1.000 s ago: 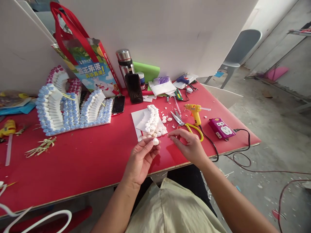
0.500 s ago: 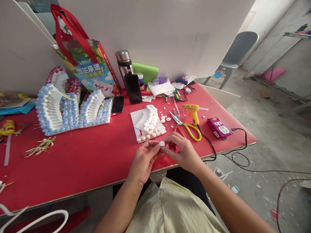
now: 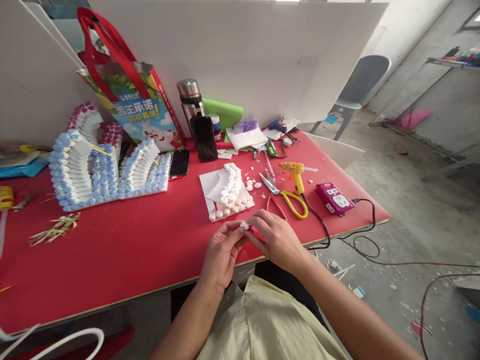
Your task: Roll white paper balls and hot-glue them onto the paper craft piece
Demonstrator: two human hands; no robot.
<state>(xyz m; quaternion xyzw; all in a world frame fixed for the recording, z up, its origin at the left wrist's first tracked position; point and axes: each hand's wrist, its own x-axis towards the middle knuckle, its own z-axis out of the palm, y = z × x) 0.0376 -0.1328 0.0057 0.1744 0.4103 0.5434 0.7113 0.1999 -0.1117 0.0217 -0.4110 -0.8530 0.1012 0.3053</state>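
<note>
My left hand (image 3: 222, 248) and my right hand (image 3: 273, 237) meet above the front edge of the red table (image 3: 123, 250). Both pinch one small white round piece (image 3: 244, 226) between their fingertips. Just beyond them lies a white card (image 3: 210, 186) carrying a curved stack of similar white round pieces (image 3: 233, 189), with a few loose ones beside it.
Yellow-handled scissors (image 3: 285, 197), a yellow glue gun (image 3: 294, 173) and a purple power strip (image 3: 333, 197) lie to the right. A blue-and-white model (image 3: 101, 170), a red shopping bag (image 3: 127, 95), a flask (image 3: 190, 97) and two phones stand behind. A grey chair (image 3: 356, 85) is beyond.
My right hand has come in from the right and joined my left hand on the small white piece. Both hands have drifted slightly toward me.
</note>
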